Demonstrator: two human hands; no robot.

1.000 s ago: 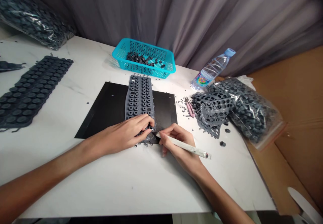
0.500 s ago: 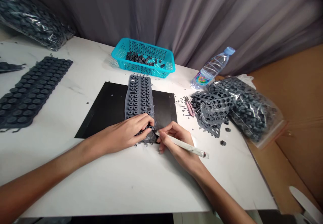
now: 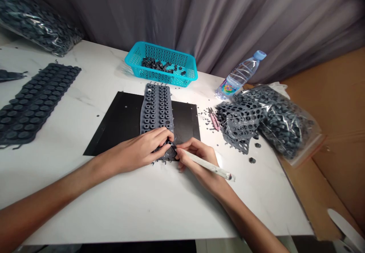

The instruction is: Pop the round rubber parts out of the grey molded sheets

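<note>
A grey rubber sheet [image 3: 156, 108] with rows of round, holed plugs lies lengthwise on a black mat [image 3: 114, 125]. My left hand [image 3: 151, 144] rests over its near end, with curled fingers and thumb gripping the sheet close to a plug. From the right, my right hand [image 3: 196, 154] grips a slim white pen-shaped tool [image 3: 209, 164]. The tool slants down to the left, its tip at the sheet's near right edge beside my left thumb. Fingers partly hide the tip, so its kind cannot be made out.
A blue basket [image 3: 188, 77] holding black plugs stands behind the mat. To the right are pink thread snips [image 3: 214, 120], a water bottle [image 3: 239, 74], punched-out sheets [image 3: 242, 121] and a bag of plugs [image 3: 288, 127]. Another sheet [image 3: 40, 101] and a large bag [image 3: 37, 21] lie left.
My right hand has shifted slightly left, bringing the tool's tip closer to my left thumb. The left hand keeps its grip on the sheet, and the view has moved a little.
</note>
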